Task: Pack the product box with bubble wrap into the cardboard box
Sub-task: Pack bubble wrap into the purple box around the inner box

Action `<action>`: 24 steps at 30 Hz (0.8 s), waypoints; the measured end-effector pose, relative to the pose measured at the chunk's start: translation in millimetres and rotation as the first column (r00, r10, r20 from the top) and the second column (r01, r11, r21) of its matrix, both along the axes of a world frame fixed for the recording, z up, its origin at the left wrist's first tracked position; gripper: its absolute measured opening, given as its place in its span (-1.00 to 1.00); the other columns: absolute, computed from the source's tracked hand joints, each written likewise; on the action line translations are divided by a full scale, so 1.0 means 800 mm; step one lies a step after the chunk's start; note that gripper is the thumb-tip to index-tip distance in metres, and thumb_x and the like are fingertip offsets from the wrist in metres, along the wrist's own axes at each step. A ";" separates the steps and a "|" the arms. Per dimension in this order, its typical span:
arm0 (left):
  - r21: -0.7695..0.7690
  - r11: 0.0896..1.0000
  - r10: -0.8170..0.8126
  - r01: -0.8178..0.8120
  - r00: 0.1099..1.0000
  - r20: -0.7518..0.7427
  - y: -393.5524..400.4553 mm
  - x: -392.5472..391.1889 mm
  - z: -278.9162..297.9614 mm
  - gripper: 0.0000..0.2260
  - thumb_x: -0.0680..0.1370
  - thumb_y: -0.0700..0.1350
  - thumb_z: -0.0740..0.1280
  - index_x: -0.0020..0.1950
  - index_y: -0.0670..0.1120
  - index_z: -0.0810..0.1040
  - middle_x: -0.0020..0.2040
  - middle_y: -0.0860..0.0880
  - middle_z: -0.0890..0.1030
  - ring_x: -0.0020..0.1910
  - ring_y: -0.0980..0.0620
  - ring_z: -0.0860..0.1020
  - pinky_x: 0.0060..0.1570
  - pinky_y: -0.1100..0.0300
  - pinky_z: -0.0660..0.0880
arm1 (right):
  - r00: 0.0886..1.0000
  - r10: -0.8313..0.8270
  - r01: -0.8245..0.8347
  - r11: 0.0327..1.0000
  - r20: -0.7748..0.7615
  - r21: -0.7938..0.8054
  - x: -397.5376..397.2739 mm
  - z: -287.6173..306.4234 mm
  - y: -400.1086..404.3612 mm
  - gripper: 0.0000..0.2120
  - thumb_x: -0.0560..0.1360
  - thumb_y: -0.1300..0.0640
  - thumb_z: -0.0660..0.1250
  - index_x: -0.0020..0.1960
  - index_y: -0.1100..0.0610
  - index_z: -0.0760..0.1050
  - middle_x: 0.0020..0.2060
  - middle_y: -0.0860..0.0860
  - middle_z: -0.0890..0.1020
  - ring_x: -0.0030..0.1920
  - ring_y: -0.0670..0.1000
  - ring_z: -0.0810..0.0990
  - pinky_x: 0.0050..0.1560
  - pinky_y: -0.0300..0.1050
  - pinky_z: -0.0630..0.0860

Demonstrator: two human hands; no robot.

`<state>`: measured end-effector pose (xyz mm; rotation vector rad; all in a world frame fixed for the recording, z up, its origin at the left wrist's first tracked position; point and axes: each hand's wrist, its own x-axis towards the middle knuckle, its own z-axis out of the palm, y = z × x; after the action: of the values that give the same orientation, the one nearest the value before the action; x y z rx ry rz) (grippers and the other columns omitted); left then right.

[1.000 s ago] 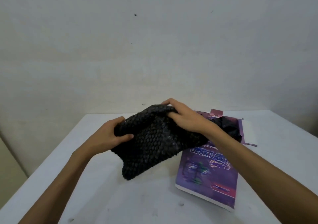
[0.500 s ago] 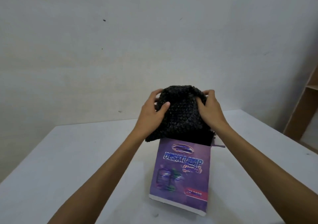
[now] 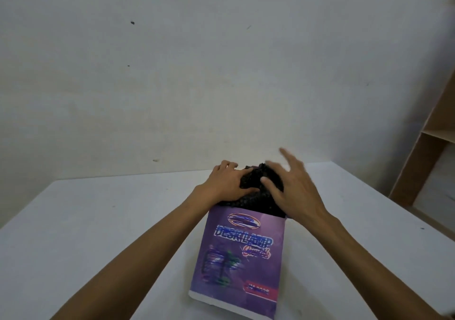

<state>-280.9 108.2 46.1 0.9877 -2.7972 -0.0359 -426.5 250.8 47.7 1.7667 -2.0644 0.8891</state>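
A purple desk-lamp product box [image 3: 242,260] lies flat on the white table [image 3: 98,233], its open far end pointing away from me. A bundle wrapped in black bubble wrap [image 3: 256,191] sits at that open end, partly inside the box. My left hand [image 3: 227,184] presses down on the bundle's left side with its fingers curled over it. On the bundle's right side my right hand [image 3: 293,186] has its fingers spread and partly lifted, blurred by motion. No cardboard box is in view.
A plain pale wall rises just behind the table's far edge. A brown wooden shelf unit [image 3: 428,152] stands at the right, beyond the table's corner.
The black bundle has gone from held up above the table to low at the purple box's open end. My right hand has loosened and spread its fingers. The view has turned right.
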 end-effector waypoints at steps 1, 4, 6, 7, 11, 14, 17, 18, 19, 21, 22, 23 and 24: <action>0.022 1.000 -0.009 0.008 1.000 0.024 -0.001 -0.001 0.003 -0.37 0.53 0.35 0.18 0.55 0.19 0.19 0.52 -0.20 0.27 0.50 -0.21 0.13 0.42 -0.12 0.13 | 0.998 0.044 -0.040 0.996 -0.051 0.074 0.003 -0.001 -0.001 -0.59 0.63 -0.13 0.21 0.42 -0.02 0.47 0.52 0.03 0.33 0.46 0.08 0.32 0.37 0.02 0.34; 0.083 0.996 -0.032 0.032 0.999 -0.003 0.003 0.010 0.019 -0.32 0.49 0.34 0.28 0.55 0.17 0.21 0.48 -0.17 0.29 0.46 -0.20 0.18 0.40 -0.12 0.21 | 0.990 0.115 -0.079 0.928 -0.077 0.363 0.006 -0.007 -0.004 -0.59 0.66 -0.17 0.07 0.34 -0.06 0.55 0.37 -0.05 0.51 0.31 0.01 0.47 0.28 -0.01 0.41; 0.112 0.993 -0.013 0.030 0.989 -0.149 0.008 0.037 0.023 -0.30 0.43 0.34 0.35 0.51 0.14 0.26 0.39 -0.08 0.41 0.38 -0.11 0.34 0.32 -0.06 0.37 | 0.986 0.096 -0.023 0.892 -0.140 0.451 0.004 -0.007 -0.008 -0.54 0.64 -0.24 0.03 0.28 -0.08 0.57 0.24 -0.05 0.60 0.21 0.02 0.54 0.26 0.05 0.39; 0.117 0.993 0.000 0.028 0.974 -0.227 0.014 0.054 0.022 -0.32 0.42 0.33 0.36 0.48 0.14 0.28 0.34 -0.02 0.47 0.33 -0.06 0.42 0.27 -0.04 0.43 | 0.982 0.084 0.008 0.875 -0.168 0.483 0.003 -0.006 -0.011 -0.52 0.62 -0.28 0.02 0.25 -0.07 0.58 0.16 -0.03 0.64 0.16 0.04 0.56 0.25 0.07 0.37; 0.063 0.994 -0.060 0.088 0.932 -0.358 0.049 0.092 0.003 -0.52 0.57 0.03 0.33 0.48 0.11 0.33 0.35 0.04 0.51 0.31 0.03 0.47 0.29 0.02 0.43 | 0.991 0.074 0.000 0.839 -0.115 0.545 0.006 -0.001 -0.022 -0.51 0.55 -0.33 0.13 0.07 0.02 0.62 -0.08 0.05 0.68 -0.08 0.07 0.61 -0.01 -0.02 0.53; 0.066 0.989 -0.098 0.133 0.920 -0.378 0.053 0.067 0.007 -0.54 0.60 -0.20 0.26 0.49 0.04 0.37 0.38 -0.02 0.51 0.33 -0.04 0.48 0.33 0.05 0.40 | 0.993 0.079 -0.023 0.843 -0.082 0.537 0.007 0.002 -0.022 -0.57 0.55 -0.29 0.18 0.05 0.03 0.61 -0.11 0.04 0.68 -0.15 0.03 0.61 -0.15 -0.08 0.54; 0.062 0.990 -0.104 0.125 0.957 -0.271 0.040 0.034 0.013 -0.54 0.61 -0.26 0.17 0.49 0.07 0.39 0.40 -0.02 0.50 0.32 -0.08 0.48 0.30 0.00 0.42 | 0.993 0.115 -0.093 0.842 -0.010 0.532 -0.003 -0.004 -0.018 -0.60 0.59 -0.23 0.15 0.16 0.00 0.59 0.02 0.00 0.65 -0.05 -0.01 0.60 -0.02 -0.02 0.57; 0.064 0.987 -0.128 0.146 0.966 -0.224 0.038 0.028 0.012 -0.54 0.61 -0.26 0.15 0.47 0.07 0.41 0.39 -0.02 0.51 0.31 -0.08 0.48 0.28 0.00 0.43 | 0.991 0.134 -0.124 0.846 0.019 0.519 -0.006 -0.006 -0.014 -0.61 0.60 -0.22 0.15 0.18 -0.01 0.58 0.07 -0.01 0.64 0.00 -0.01 0.59 0.03 0.01 0.57; 0.077 0.983 -0.153 0.169 0.973 -0.175 0.037 0.022 0.011 -0.55 0.60 -0.26 0.14 0.45 0.06 0.43 0.37 -0.02 0.52 0.29 -0.08 0.48 0.25 0.01 0.44 | 0.988 0.148 -0.145 0.859 0.033 0.490 -0.010 -0.007 -0.011 -0.61 0.58 -0.23 0.17 0.21 -0.02 0.57 0.12 -0.01 0.62 0.06 0.00 0.59 0.09 0.05 0.55; 0.156 0.971 -0.170 0.181 0.982 -0.081 0.036 0.012 0.012 -0.60 0.59 -0.24 0.12 0.38 0.01 0.48 0.29 -0.07 0.55 0.21 -0.09 0.50 0.14 0.04 0.46 | 0.990 0.137 -0.116 0.914 -0.026 0.388 -0.017 -0.009 -0.005 -0.53 0.54 -0.27 0.20 0.33 -0.05 0.49 0.29 -0.01 0.54 0.26 0.05 0.51 0.30 0.19 0.42; 0.198 0.965 -0.167 0.171 0.985 -0.035 0.034 0.007 0.014 -0.63 0.59 -0.23 0.12 0.36 -0.01 0.48 0.27 -0.11 0.56 0.18 -0.11 0.51 0.11 0.04 0.47 | 0.993 0.107 -0.083 0.940 -0.056 0.332 -0.020 -0.009 -0.003 -0.46 0.52 -0.28 0.23 0.42 -0.07 0.41 0.39 0.00 0.46 0.37 0.07 0.43 0.40 0.25 0.30; 0.231 0.960 -0.163 0.158 0.987 0.005 0.031 0.003 0.016 -0.64 0.59 -0.21 0.12 0.35 -0.03 0.49 0.27 -0.13 0.56 0.17 -0.12 0.52 0.11 0.03 0.48 | 0.996 0.077 -0.062 0.952 -0.039 0.300 -0.021 -0.007 -0.001 -0.38 0.52 -0.28 0.26 0.50 -0.07 0.30 0.47 0.01 0.36 0.45 0.08 0.33 0.47 0.27 0.21; 0.255 0.955 -0.161 0.148 0.986 0.030 0.030 0.000 0.016 -0.65 0.60 -0.18 0.12 0.35 -0.05 0.49 0.26 -0.14 0.56 0.16 -0.13 0.53 0.13 0.00 0.49 | 0.998 0.065 -0.067 0.952 0.017 0.299 -0.021 -0.004 -0.002 -0.32 0.53 -0.26 0.27 0.56 -0.08 0.19 0.53 0.02 0.26 0.50 0.09 0.26 0.50 0.25 0.16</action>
<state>-281.0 132.0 59.3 0.8248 -2.9638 -0.4029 -443.5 249.6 44.5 1.9951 -2.2545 0.6232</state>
